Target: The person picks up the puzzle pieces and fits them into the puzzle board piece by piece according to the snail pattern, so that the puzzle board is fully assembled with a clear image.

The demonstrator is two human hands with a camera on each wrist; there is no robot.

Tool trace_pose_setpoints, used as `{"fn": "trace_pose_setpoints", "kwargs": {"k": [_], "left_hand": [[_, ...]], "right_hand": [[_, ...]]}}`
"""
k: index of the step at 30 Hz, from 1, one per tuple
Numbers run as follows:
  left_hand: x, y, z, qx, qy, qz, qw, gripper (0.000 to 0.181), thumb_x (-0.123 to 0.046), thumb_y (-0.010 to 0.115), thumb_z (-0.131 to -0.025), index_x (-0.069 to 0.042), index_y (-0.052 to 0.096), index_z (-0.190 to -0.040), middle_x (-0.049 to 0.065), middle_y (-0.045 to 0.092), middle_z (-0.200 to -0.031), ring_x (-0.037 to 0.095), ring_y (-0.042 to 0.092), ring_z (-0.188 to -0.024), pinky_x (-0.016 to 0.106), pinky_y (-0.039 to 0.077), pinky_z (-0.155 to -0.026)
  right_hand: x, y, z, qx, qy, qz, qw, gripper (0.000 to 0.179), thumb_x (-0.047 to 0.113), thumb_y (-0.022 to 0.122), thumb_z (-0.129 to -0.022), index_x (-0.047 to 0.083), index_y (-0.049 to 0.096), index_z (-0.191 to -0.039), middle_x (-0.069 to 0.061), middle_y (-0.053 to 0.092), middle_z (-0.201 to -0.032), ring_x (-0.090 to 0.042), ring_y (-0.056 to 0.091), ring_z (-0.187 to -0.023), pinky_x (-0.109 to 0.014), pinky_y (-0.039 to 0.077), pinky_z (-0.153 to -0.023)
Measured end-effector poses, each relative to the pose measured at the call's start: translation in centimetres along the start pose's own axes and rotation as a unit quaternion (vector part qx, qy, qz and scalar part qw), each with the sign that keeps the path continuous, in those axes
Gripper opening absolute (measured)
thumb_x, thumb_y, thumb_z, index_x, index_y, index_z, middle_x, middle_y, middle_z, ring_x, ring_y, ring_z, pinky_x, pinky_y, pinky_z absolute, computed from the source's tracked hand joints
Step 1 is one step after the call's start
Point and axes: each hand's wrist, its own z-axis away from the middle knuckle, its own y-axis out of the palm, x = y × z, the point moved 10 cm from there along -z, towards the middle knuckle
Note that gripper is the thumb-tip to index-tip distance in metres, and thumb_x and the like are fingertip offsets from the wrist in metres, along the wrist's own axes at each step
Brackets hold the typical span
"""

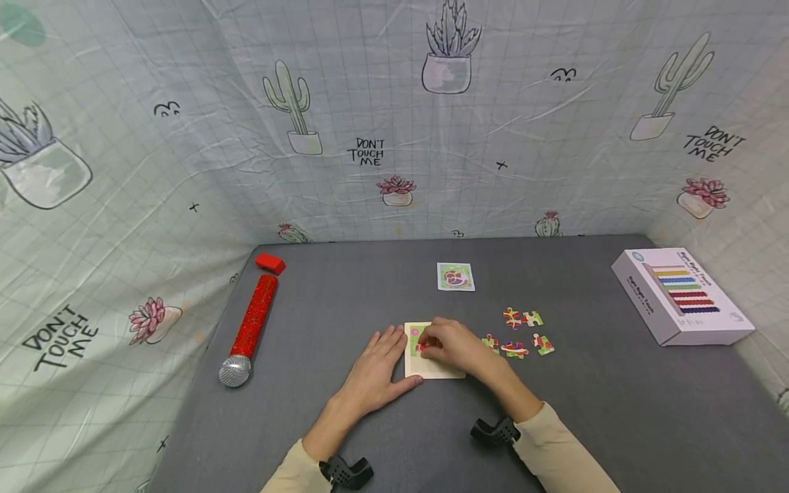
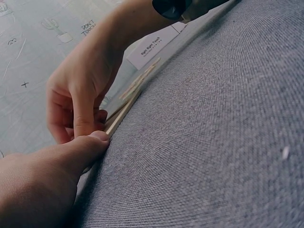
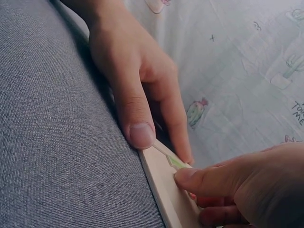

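Observation:
A pale wooden puzzle board (image 1: 434,371) lies on the dark grey table, with green and pink puzzle pieces (image 1: 414,340) in its left part. My left hand (image 1: 376,373) rests along the board's left side, fingers straight, its thumb at the near edge. Over the board, my right hand (image 1: 459,348) pinches a small puzzle piece showing red (image 3: 192,195) between thumb and curled fingers, low against the tray; most of that piece is hidden. Several loose puzzle pieces (image 1: 514,350) lie to the right of the board. Beyond the board is a small picture card (image 1: 456,276) with the printed design.
A red glittery microphone (image 1: 255,315) with a silver head lies at the left, a red block (image 1: 270,263) beyond it. On the right sits a white box (image 1: 662,329) picturing coloured bars. A printed cactus cloth (image 1: 345,89) hangs behind and beside the table.

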Motion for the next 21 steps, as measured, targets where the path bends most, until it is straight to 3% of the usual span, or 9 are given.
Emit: {"fn": "trace_pose_setpoints", "kwargs": {"k": [11,21], "left_hand": [[-0.2,-0.3,0.0,-0.009,0.008,0.008,0.9999,0.086,-0.062,0.061,-0.091,0.000,0.046,-0.148,0.014,0.044,-0.157,0.031,0.038,-0.148,0.049,0.030,-0.124],[-0.2,-0.4,0.1,-0.010,0.008,0.014,0.9998,0.086,-0.062,0.061,-0.091,0.000,0.046,-0.148,0.014,0.043,-0.157,0.030,0.038,-0.148,0.049,0.030,-0.124]], "right_hand": [[-0.3,-1.2,0.1,-0.022,0.004,0.008,0.9997,0.025,0.020,0.082,-0.082,0.007,0.074,-0.101,-0.002,0.065,-0.083,-0.004,0.054,-0.069,-0.018,0.046,-0.061],[-2.0,-3.5,0.4,-0.018,0.051,0.006,0.9985,0.031,0.027,0.080,-0.086,0.007,0.073,-0.109,-0.005,0.068,-0.094,-0.015,0.060,-0.081,-0.023,0.049,-0.067]]}}
